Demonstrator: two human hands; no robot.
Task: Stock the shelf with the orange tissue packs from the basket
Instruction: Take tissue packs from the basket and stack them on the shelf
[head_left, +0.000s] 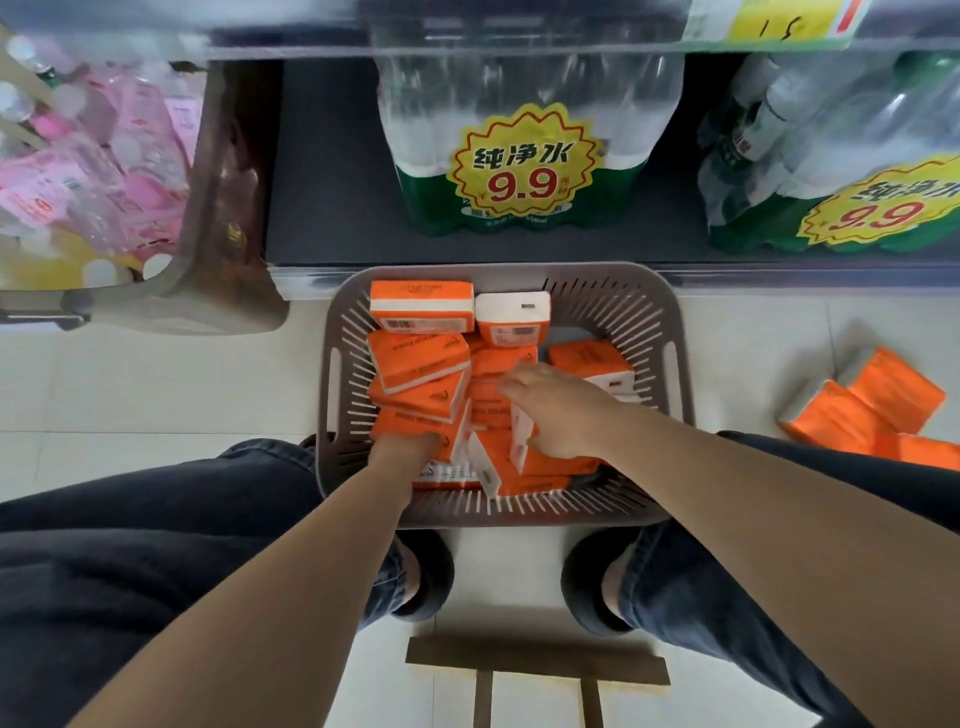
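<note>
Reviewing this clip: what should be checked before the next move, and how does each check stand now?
1. Left hand holds a pack: cannot tell, fingers buried among tissue packs.
2. Right hand holds a pack: cannot tell, blurred.
3. Basket stocked: ok.
4. Shelf has bare room beside water bottles: ok.
5. Floor packs lying outside basket: not ok.

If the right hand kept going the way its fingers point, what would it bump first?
Probably the tilted orange tissue pack at the left of the basket: the right hand points left and slightly away. Depth is unclear; it may touch packs beneath first.
</note>
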